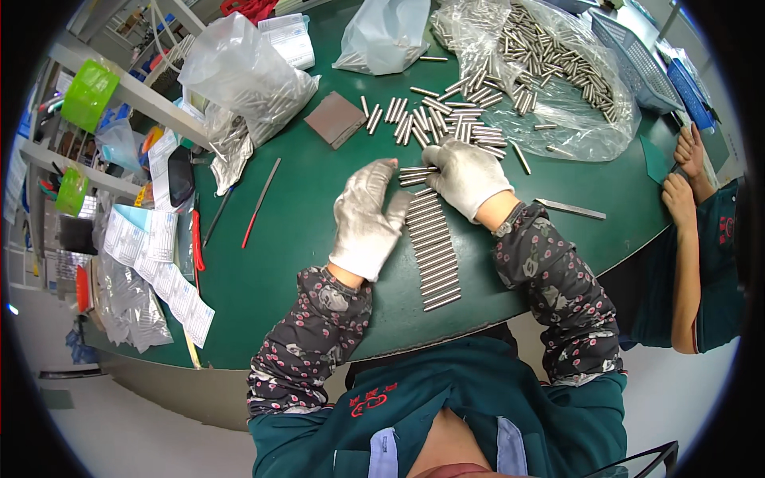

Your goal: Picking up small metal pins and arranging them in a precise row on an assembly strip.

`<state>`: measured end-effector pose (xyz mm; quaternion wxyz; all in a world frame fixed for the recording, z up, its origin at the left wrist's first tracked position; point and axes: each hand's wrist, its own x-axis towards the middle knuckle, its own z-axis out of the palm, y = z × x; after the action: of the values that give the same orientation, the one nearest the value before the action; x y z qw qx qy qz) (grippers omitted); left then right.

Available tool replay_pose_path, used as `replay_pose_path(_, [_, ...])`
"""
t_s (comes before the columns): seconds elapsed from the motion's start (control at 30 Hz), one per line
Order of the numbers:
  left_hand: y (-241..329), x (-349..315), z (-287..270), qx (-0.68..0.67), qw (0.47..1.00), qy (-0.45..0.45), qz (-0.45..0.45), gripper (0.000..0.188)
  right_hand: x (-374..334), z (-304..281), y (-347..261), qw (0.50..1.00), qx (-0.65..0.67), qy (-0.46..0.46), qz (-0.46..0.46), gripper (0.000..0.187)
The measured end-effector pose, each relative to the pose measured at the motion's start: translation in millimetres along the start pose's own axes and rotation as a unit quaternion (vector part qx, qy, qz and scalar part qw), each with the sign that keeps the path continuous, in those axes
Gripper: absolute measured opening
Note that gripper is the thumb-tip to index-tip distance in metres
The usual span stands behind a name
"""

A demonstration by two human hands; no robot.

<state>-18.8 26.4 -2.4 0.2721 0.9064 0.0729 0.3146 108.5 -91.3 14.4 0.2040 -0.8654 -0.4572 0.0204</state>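
On the green table, short metal pins lie side by side in a neat row (434, 251) that runs toward me. My left hand (366, 215), in a white glove greyed at the fingers, is beside the far left of this row, thumb apart from the fingers and nothing visible in it. My right hand (466, 177), gloved alike, is closed at the row's far end, its fingertips on a few pins (413, 175); its palm side is hidden. Just beyond it, loose metal pins (434, 119) lie scattered.
A large clear bag (617, 135) spills many pins at the far right, by a grey-blue basket (629, 60). Pin-filled bags (247, 76) stand far left, near a brown square block (335, 119). Files (261, 203), a metal bar (572, 209) and papers (151, 247) lie around. A co-worker's hands (684, 179) are at right.
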Motion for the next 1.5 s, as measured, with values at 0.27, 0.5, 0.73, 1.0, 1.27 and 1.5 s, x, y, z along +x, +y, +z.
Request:
replay_pose_path(0.27, [-24,21,-4,0.094,0.994,-0.061,0.006,0.026,-4,5,20,0.993,0.094,0.064,-0.014,0.017])
replay_pose_path(0.5, [-22,37,-3,0.122,0.982,-0.144,0.006,0.017,-6,9,18,0.992,0.092,0.080,-0.025,0.015])
replay_pose_path(0.73, [-17,53,-8,0.161,0.955,-0.247,0.024,0.017,-3,10,12,0.996,0.044,0.075,-0.027,0.010])
replay_pose_path(1.0, [-23,62,-8,0.087,0.950,-0.284,-0.092,0.019,-1,13,9,0.998,0.025,0.060,-0.017,0.008])
replay_pose_path(1.27, [-9,46,-8,-0.037,0.993,-0.108,-0.007,0.019,-9,-5,-9,0.974,0.117,0.137,-0.135,0.024])
replay_pose_path(1.5, [9,35,-23,-0.062,0.997,-0.052,0.018,0.014,-21,-22,-11,0.978,0.100,0.141,-0.118,0.014])
